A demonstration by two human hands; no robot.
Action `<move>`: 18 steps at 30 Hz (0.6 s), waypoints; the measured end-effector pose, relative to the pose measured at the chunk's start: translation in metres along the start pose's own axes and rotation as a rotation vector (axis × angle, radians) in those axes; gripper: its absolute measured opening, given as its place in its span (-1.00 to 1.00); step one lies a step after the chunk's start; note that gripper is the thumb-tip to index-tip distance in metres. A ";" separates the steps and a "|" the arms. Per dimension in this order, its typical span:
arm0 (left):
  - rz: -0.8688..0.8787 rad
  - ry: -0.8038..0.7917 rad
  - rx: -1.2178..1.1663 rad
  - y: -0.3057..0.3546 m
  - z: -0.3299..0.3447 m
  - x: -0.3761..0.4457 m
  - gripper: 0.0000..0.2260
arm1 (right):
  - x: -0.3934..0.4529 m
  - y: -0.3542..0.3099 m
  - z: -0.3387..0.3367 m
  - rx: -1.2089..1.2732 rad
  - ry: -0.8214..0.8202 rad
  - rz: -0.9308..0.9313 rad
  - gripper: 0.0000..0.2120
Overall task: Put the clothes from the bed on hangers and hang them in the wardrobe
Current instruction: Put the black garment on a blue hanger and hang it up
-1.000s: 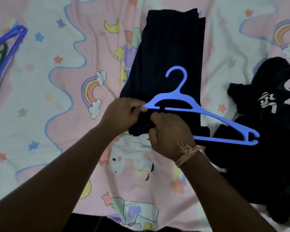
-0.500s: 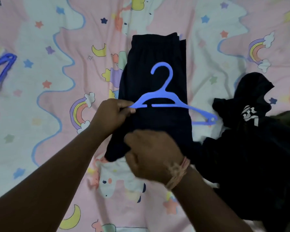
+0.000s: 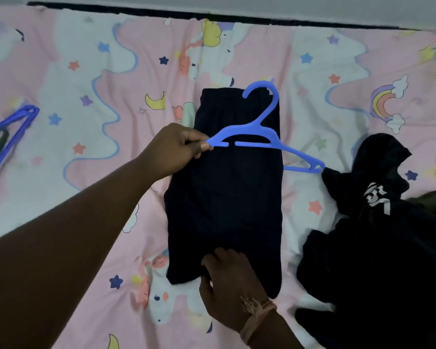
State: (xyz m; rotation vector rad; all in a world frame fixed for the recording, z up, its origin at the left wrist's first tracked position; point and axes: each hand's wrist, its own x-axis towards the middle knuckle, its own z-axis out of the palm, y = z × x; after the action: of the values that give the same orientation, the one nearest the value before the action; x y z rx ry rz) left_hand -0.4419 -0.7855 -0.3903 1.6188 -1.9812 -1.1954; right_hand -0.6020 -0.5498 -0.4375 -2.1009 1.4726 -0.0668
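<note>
Head view: left hand (image 3: pixel 173 152) pinched the blue hanger (image 3: pixel 259 137) threaded through folded dark trousers (image 3: pixel 224 192) on the bed (image 3: pixel 73 71); right hand (image 3: pixel 230 285) gripped their near end.

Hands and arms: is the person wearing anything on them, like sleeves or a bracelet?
Both arms are bare, with no sleeves showing. The right hand has a frayed, pinkish-tan thread band tied around its wrist, with loose fuzzy ends. The left hand shows no ring, watch or band.
</note>
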 end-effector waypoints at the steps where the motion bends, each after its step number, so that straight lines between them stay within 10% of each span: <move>1: 0.012 0.011 -0.002 0.000 -0.002 -0.006 -0.84 | -0.002 0.002 0.003 -0.024 -0.065 0.003 -0.76; 4: 0.046 0.052 -0.009 0.005 -0.010 -0.024 -0.83 | -0.004 0.003 -0.011 0.109 -0.143 0.038 -0.59; 7: 0.068 0.081 -0.017 0.027 -0.029 -0.040 -0.83 | 0.004 0.003 -0.064 0.282 0.275 0.072 -0.68; 12: 0.100 0.116 0.001 0.088 -0.070 -0.064 -0.83 | 0.039 0.013 -0.201 0.134 0.765 0.254 -0.18; 18: 0.107 0.279 0.098 0.152 -0.130 -0.094 -0.88 | 0.067 -0.014 -0.301 0.219 0.618 0.081 -0.82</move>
State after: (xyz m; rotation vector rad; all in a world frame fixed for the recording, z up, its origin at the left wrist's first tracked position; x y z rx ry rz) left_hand -0.4219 -0.7497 -0.1734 1.6027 -1.9444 -0.7959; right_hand -0.6691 -0.7310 -0.1969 -1.9214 1.7881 -0.8718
